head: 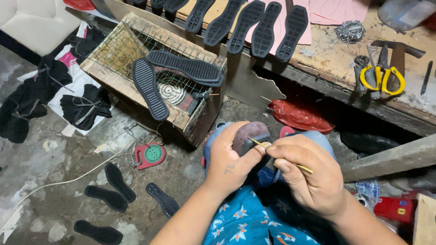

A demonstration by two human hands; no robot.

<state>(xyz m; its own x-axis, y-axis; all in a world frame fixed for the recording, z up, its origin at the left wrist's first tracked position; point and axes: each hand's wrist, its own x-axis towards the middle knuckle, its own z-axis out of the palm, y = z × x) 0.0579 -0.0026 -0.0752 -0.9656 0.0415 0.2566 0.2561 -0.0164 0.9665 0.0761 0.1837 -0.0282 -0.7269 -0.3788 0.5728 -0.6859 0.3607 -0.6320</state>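
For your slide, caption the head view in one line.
Left hand steadies a shoe on the knee; right hand applies a thin yellow stick.

Both forearms showing bare, no sleeves, no gloves. Left hand [229, 159] carrying a small dark inked mark on its back, 2 characters. Right hand [309, 174] showing no rings or marks. Wearing blue jeans [318, 140] and blue fabric [245, 222] patterned with orange-and-white stars.
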